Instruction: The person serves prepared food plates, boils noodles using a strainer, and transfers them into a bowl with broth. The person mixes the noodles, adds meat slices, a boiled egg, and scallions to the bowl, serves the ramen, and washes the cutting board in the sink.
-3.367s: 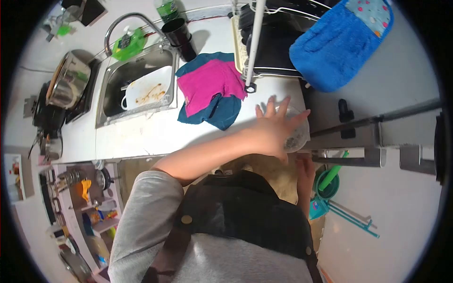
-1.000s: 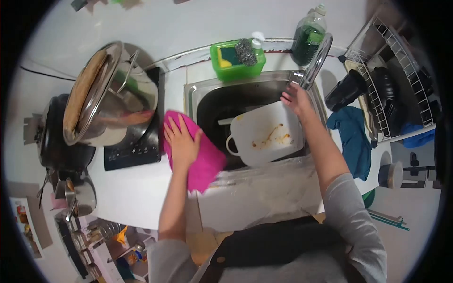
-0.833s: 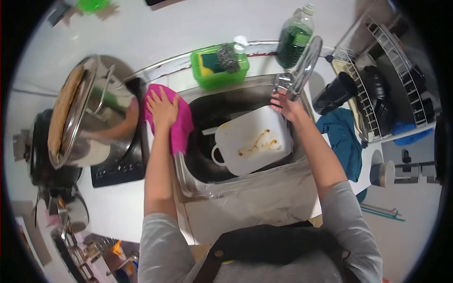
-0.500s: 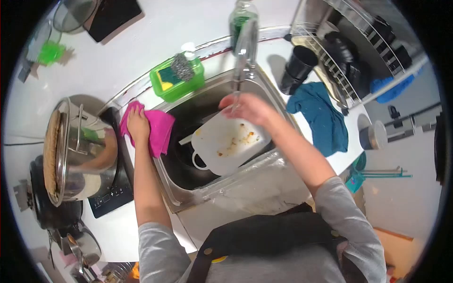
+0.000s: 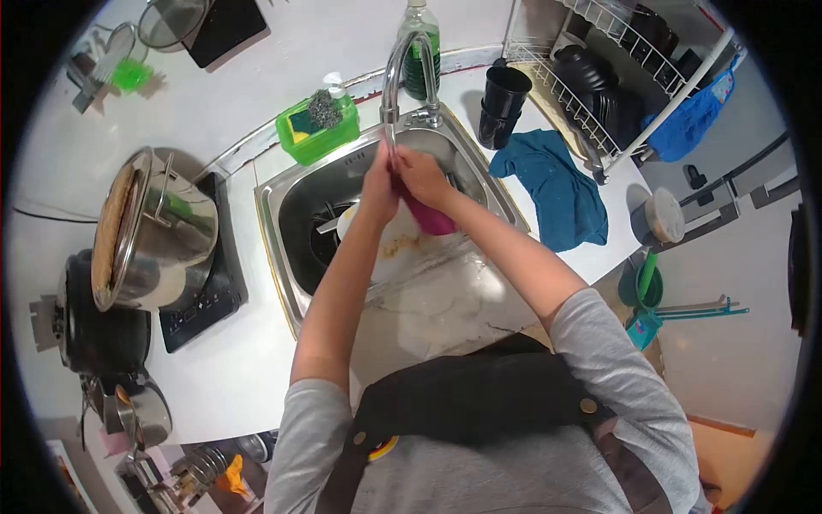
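Note:
Under the spout of the curved metal faucet [image 5: 396, 81], my left hand [image 5: 380, 187] and my right hand [image 5: 423, 177] are close together. Both are closed around a magenta cloth [image 5: 428, 219], which hangs below my right hand. Beneath them, a white cutting board [image 5: 396, 264] with yellow-brown food bits lies in the steel sink [image 5: 287, 206], partly hidden by my forearms. Dark items sit under the board at the sink's left side.
A green caddy [image 5: 321, 141] with sponge and steel scrubber stands behind the sink. To the right are stacked black cups [image 5: 503, 103], a teal cloth [image 5: 556, 193] and a dish rack [image 5: 591, 111]. A large steel pot [image 5: 175, 231] stands left on an induction cooker [image 5: 201, 313].
My left hand has lifted the magenta cloth from the counter left of the sink and brought it under the faucet. My right hand has joined it on the cloth. The head view has shifted.

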`<state>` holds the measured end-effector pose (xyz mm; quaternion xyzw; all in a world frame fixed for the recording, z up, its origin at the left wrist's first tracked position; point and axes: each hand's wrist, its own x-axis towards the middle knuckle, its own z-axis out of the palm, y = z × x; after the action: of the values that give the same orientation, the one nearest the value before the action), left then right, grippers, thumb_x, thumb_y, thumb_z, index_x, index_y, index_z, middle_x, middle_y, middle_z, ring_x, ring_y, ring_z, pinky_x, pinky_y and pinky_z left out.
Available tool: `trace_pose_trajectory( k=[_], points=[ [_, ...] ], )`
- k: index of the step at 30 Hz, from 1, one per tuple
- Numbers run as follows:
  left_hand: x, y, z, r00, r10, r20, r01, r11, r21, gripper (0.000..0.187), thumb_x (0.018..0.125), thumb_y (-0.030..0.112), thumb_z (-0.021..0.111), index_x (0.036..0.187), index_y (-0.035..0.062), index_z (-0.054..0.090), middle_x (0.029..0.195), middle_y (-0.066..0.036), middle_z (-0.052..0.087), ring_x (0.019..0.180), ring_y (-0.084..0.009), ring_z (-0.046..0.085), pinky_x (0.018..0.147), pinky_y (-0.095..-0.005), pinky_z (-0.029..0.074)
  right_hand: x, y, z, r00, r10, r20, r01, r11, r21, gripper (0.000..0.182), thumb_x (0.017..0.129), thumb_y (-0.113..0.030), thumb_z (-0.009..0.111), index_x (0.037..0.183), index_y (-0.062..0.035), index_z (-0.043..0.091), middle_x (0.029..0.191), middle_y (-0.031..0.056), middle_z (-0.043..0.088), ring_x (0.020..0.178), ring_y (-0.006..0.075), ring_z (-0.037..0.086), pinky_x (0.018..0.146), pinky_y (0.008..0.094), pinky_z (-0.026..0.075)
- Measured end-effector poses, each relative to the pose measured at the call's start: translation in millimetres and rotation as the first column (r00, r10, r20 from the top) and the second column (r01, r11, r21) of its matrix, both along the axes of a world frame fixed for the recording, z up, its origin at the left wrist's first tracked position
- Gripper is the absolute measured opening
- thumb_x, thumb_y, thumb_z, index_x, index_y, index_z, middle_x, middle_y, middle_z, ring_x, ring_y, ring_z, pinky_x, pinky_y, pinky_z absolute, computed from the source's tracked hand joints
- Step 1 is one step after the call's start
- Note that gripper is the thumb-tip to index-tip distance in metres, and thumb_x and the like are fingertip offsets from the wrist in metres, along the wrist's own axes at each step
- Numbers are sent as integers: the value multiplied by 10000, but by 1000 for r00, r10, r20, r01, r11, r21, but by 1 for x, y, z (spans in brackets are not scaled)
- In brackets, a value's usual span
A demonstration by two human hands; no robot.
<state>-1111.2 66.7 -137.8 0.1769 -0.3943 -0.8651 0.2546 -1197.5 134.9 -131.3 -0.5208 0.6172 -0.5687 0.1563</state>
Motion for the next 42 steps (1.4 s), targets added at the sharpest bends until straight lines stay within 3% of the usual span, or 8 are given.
trace_pose_trajectory(
  k=[6,12,14,18,22,23,37,42],
  points=[
    [-23,2,-2,955,-93,280,138,979,-147,390,895,461,455,1150,182,552,921,35,596,827,-117,544,749,-262,418,-35,23,21,896,-340,-285,278,931,-236,200,797,-193,617,808,4,590,823,184,621,755,369,587,670,417,452],
    [-28,32,14,948,306,92,-246,883,-401,186,779,212,638,803,36,583,714,-16,572,653,-112,529,604,-244,412,-36,19,-38,599,-415,684,284,910,303,247,839,-287,607,788,-46,619,765,67,619,692,170,580,603,304,452],
    [-38,52,15,845,529,81,-291,581,-760,141,759,172,595,681,59,566,602,-42,531,609,-141,518,599,-295,418,-10,6,-53,-15,-89,996,175,980,90,303,857,-326,558,808,-37,636,798,94,617,708,158,555,570,335,438],
    [-41,2,-45,501,762,-410,135,-536,-833,225,737,125,523,554,-3,544,544,-180,540,495,-282,547,500,-389,400,2,-22,-92,280,-32,959,-119,991,68,216,874,-261,495,897,-66,585,801,87,601,694,173,568,625,322,456],
    [-19,8,-23,683,709,175,-145,366,-919,254,728,176,569,594,-40,585,568,-202,543,581,-336,573,577,-478,409,14,-18,-60,397,-282,873,-28,947,319,292,830,-282,531,848,-10,634,831,114,624,733,236,598,631,385,480],
    [-24,6,-32,685,723,-94,120,-238,-964,299,744,195,542,590,-56,590,597,-241,557,569,-370,575,594,-470,434,10,-14,-59,271,-210,939,-29,974,226,296,827,-287,533,852,-9,632,817,114,621,717,228,593,618,378,473],
    [-10,-1,15,938,192,289,60,731,-680,418,874,471,504,909,71,621,772,-2,571,700,-94,502,631,-266,402,-47,-11,-18,952,156,-264,-116,981,158,218,813,-128,581,988,2,575,792,44,590,738,82,529,681,222,440],
    [15,-9,0,924,158,349,108,766,-634,267,859,303,580,861,37,600,769,6,559,723,-77,499,604,-202,350,-42,18,40,969,65,237,-41,994,-106,92,800,-113,577,810,-22,563,701,21,577,644,102,537,611,257,441]
  ],
)
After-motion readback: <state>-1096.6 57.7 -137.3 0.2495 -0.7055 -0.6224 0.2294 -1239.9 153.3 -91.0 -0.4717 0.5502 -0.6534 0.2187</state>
